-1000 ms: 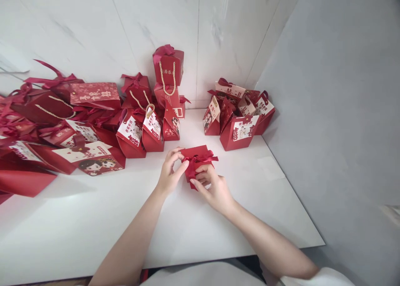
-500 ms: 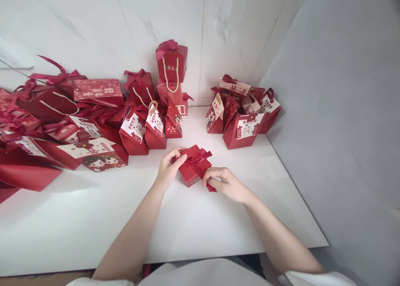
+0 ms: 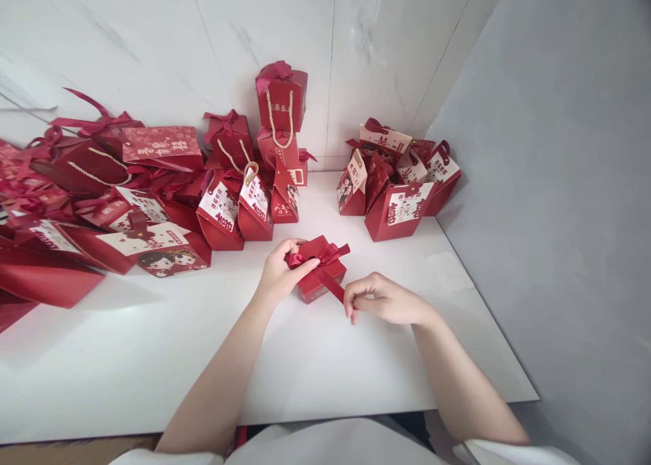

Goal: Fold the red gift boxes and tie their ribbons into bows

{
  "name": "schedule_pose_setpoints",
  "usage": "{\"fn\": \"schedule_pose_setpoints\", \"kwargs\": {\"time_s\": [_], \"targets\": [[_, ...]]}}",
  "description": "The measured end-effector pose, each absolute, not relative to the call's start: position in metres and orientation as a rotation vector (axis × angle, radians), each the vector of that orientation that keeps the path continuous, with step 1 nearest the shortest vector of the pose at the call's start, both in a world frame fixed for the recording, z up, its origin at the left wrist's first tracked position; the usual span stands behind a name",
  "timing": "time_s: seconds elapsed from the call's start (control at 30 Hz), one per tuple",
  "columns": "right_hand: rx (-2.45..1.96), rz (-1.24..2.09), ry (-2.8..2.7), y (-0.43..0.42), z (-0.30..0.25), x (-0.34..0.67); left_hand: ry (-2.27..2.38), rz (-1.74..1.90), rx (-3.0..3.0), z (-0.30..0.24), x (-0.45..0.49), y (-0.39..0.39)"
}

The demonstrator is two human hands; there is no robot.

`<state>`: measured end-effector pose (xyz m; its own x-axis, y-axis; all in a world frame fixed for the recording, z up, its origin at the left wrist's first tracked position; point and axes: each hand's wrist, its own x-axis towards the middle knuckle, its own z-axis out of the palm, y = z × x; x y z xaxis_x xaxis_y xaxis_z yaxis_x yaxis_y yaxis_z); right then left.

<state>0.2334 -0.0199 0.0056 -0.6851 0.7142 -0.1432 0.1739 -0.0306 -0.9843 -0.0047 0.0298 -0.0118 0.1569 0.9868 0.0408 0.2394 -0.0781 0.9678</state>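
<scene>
My left hand (image 3: 282,270) clasps the small red box (image 3: 314,290) by its left side, thumb at the bow (image 3: 334,253). My right hand (image 3: 384,301) pinches a ribbon tail (image 3: 331,285), stretched straight. The box is at the white desk (image 3: 325,370), nearer me than the gift boxes (image 3: 221,231).

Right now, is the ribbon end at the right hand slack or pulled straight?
Pulled straight: the ribbon end runs without a bend from the red box to the right hand.

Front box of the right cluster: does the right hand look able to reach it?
Probably yes: only tabletop shows between the right hand and front box, though the fingers hold the ribbon and would likely need to let go.
</scene>
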Motion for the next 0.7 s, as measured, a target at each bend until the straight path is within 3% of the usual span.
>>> {"fn": "schedule_pose_setpoints", "kwargs": {"time_s": [0.1,0.3,0.7], "targets": [[-0.991,1.863,-1.723,-0.014,0.003,0.247,1.215,0.979,1.437,-0.008,-0.005,0.028],[-1.147,1.033,-1.434,-0.004,-0.011,0.24,1.111,0.822,1.428,-0.003,-0.007,0.024],[-1.036,0.003,-2.081,-0.021,-0.007,0.224,1.147,0.912,1.752,-0.003,-0.011,0.025]]}}
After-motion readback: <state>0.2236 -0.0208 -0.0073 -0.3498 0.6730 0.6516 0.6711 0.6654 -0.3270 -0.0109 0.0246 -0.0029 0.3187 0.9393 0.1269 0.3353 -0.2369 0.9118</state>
